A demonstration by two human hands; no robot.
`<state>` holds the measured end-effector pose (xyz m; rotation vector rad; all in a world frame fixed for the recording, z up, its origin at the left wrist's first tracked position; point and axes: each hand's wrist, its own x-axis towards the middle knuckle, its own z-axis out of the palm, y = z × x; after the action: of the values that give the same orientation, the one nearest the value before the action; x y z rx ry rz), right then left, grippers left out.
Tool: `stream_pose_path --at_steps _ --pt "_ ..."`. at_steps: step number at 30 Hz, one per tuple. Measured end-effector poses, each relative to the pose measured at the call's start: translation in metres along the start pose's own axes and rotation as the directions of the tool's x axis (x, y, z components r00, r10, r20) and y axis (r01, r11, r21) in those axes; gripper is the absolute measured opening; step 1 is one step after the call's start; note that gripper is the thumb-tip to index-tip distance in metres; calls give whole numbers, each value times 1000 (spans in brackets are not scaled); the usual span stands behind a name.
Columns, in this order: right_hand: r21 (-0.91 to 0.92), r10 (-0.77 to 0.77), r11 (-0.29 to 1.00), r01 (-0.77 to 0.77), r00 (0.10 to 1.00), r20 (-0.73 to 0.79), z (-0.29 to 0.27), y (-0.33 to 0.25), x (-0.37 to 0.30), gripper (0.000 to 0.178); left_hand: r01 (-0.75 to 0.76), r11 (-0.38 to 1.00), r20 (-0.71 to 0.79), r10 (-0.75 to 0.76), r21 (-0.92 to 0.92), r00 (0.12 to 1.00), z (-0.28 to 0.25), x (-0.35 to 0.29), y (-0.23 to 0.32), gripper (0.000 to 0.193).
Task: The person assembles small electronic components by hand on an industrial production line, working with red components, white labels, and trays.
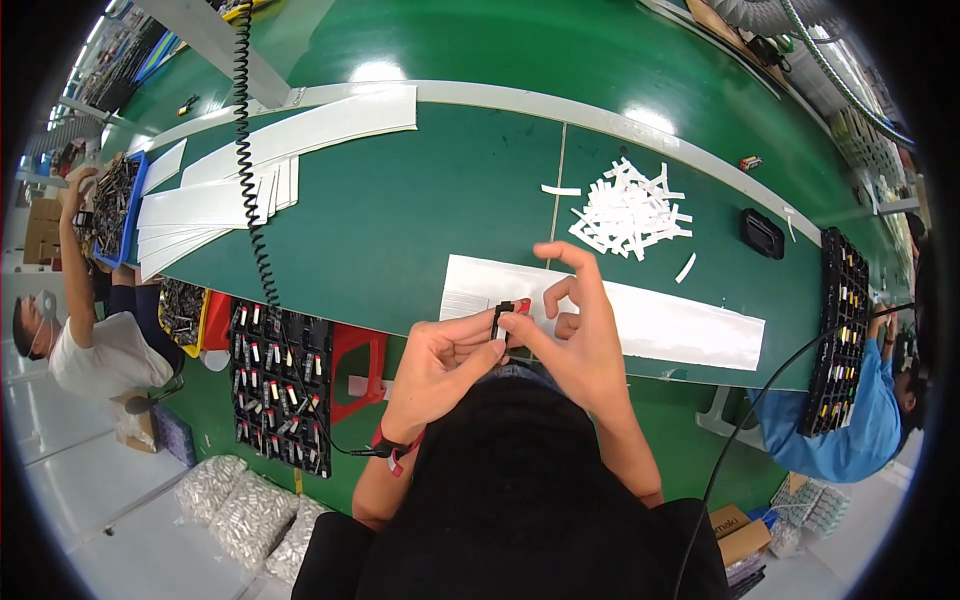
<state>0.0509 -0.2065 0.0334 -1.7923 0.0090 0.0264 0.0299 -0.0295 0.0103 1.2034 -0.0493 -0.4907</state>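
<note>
My left hand [445, 365] is closed around a small black part [503, 318] with a red end, held over the near edge of the green table. My right hand [580, 345] presses its thumb against that part from the right. Its index finger is raised and the other fingers are loosely bent, apart from the thumb. The fingers partly cover the part, so its exact kind does not show. Just beyond my hands lies a white strip sheet [680, 325]. Farther right is a loose pile of short white strips [630, 212].
White sheets [200, 215] lie fanned at the left. A coiled black cord [245, 150] hangs over the table. A black tray [282, 385] of small parts stands left; another tray [840, 330] stands right. A black case [762, 233] lies nearby. People sit at both sides.
</note>
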Motion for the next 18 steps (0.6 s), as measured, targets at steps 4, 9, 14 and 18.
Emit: stream_pose_path --at_steps 4,9,14,18 --pt "-54 -41 998 42 999 7 -6 9 -5 11 -36 999 -58 35 -18 998 7 4 -1 38" --pt "13 -118 993 118 992 -39 1 14 -11 18 -127 991 -160 132 40 978 19 8 -5 40" --pt "146 -61 987 65 998 -28 -1 15 -10 17 -165 981 -179 182 104 967 22 10 -10 44" --pt "144 -44 989 47 999 -19 -5 11 -9 18 -129 981 -158 151 145 976 24 13 -7 45"
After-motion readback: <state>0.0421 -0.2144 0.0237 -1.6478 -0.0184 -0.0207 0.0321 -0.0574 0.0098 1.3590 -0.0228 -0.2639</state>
